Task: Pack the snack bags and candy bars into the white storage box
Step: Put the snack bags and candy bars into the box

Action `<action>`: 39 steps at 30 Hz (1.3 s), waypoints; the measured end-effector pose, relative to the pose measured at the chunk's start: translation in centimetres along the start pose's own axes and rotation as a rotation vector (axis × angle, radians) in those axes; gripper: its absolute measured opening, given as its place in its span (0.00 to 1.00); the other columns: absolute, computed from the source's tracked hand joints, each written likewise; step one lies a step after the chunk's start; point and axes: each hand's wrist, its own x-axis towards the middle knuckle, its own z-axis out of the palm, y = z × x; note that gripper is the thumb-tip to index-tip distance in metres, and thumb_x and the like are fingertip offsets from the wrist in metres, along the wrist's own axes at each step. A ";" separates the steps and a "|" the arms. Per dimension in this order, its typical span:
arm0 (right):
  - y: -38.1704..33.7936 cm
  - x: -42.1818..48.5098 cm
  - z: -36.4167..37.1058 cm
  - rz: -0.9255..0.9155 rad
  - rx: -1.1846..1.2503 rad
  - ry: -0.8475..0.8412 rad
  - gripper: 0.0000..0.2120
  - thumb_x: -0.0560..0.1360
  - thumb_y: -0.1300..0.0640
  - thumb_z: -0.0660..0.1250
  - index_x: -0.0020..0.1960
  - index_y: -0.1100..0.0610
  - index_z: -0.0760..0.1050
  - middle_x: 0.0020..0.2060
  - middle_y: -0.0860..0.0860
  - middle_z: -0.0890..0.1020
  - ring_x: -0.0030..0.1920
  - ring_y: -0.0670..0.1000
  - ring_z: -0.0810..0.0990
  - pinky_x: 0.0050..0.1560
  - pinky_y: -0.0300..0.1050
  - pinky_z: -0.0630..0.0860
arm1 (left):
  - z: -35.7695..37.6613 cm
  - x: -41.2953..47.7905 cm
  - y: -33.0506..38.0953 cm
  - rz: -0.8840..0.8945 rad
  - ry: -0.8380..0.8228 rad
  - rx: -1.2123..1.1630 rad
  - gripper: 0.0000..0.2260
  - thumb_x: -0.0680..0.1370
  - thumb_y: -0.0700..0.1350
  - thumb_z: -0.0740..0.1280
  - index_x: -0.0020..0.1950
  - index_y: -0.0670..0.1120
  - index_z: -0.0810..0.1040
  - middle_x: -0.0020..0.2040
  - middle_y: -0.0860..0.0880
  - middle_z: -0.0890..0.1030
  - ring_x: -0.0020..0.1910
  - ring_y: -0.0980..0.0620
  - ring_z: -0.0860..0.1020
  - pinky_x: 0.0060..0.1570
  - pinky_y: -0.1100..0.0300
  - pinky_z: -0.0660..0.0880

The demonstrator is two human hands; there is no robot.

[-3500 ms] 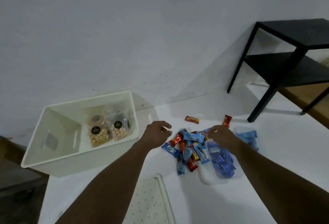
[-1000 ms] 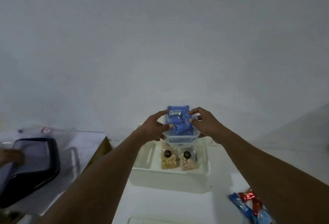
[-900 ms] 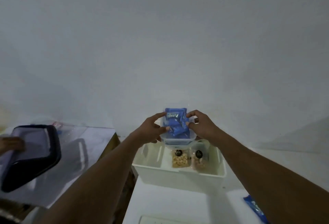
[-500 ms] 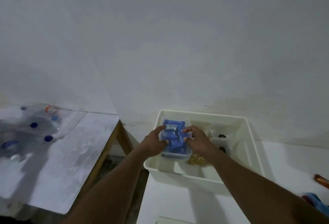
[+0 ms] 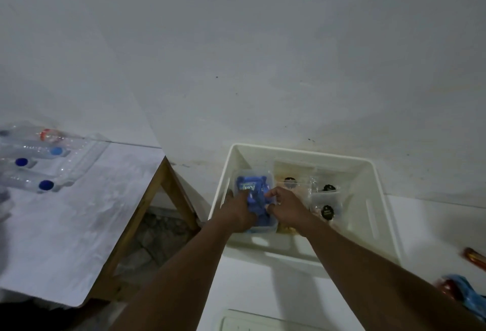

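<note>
The white storage box point(image 5: 369, 199) stands on the white table point(image 5: 263, 286) against the wall point(image 5: 236, 54); its open top faces up and slotted handles show in its side walls. Both of the person's hands are down inside the box at its left end; the left hand point(image 5: 238, 211) and the right hand point(image 5: 285, 207) each grip a clear plastic tub point(image 5: 265, 227) from opposite sides, fingers curled over its rim — the tub is filled with blue candy bars point(image 5: 251, 188), the topmost with pale lettering. Whether the tub rests on the box floor or is just above it cannot be told.

To the right of the tub, inside the same box, lie clear snack bags point(image 5: 326, 204) with round black labels; pale puffed pieces show through one of them beside the right wrist; the bags fill the middle of the box, touching one another.

Outside the box, at the right edge of the table, loose wrapped bars point(image 5: 462, 291) in red and blue lie well apart from the box; they are blurred. A white perforated lid point(image 5: 252, 324) shows at the near table edge.

To the left stands a separate table with wooden legs point(image 5: 147, 212) — on it, clear plastic bottles point(image 5: 39, 170) with blue caps lie on their sides.
</note>
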 end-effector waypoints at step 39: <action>40.2 -23.9 -29.4 0.105 -0.716 -0.124 0.46 0.67 0.32 0.64 0.73 0.28 0.37 0.79 0.50 0.38 0.78 0.64 0.35 0.70 0.75 0.57 | 37.6 -5.7 27.4 0.396 -0.347 0.517 0.57 0.56 0.76 0.63 0.78 0.62 0.37 0.81 0.42 0.38 0.77 0.35 0.33 0.72 0.29 0.46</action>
